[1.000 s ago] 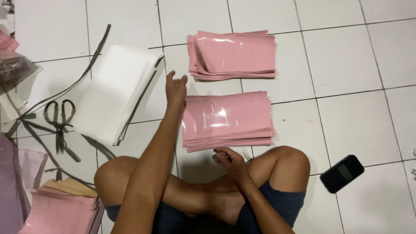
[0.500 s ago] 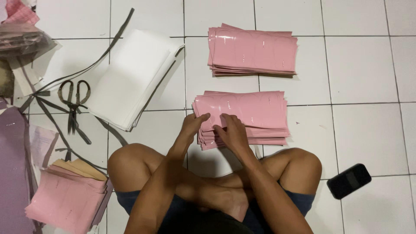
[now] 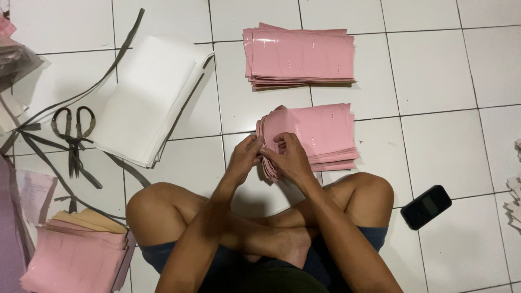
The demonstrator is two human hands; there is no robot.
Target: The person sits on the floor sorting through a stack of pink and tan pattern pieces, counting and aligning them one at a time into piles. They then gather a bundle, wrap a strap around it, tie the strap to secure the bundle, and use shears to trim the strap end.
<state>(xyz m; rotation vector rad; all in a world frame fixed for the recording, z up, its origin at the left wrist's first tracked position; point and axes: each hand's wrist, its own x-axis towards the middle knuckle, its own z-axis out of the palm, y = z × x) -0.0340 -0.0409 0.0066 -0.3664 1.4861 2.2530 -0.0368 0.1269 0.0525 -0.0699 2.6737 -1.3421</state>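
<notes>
1. White tiled floor [image 3: 434, 70] with grey grout lines, seen from above; crossed bare legs at bottom centre.
2. Near stack of pink glossy sheets [image 3: 320, 135] at centre of the frame, just above the knees, its left corner lifted and fanned.
3. Left hand [image 3: 244, 157] with fingers curled and pinched on that lifted corner; right hand [image 3: 287, 157] likewise closed on the same edges, thumb on top. Both touching the stack, neither spread wide.
4. Likely trouble: slippery film sliding sideways under the pinch, so that the neat pile skews or spills toward the knee; two sheets clinging together and coming up as one; a creased corner from too tight a pinch.
5. Second pink stack [image 3: 298, 57] at upper centre, flat, squared, well apart from the hands.
6. White sheet pile [image 3: 149, 97] at upper left, angled, with grey strips trailing beside it.
7. Scissors [image 3: 73, 130] at left, lying on the strips.
8. Pink and tan bundle [image 3: 76, 255] at lower left.
9. Dark phone [image 3: 426, 206] at lower right, beside the knee, face up.
10. No readable label or sign discernible.
</notes>
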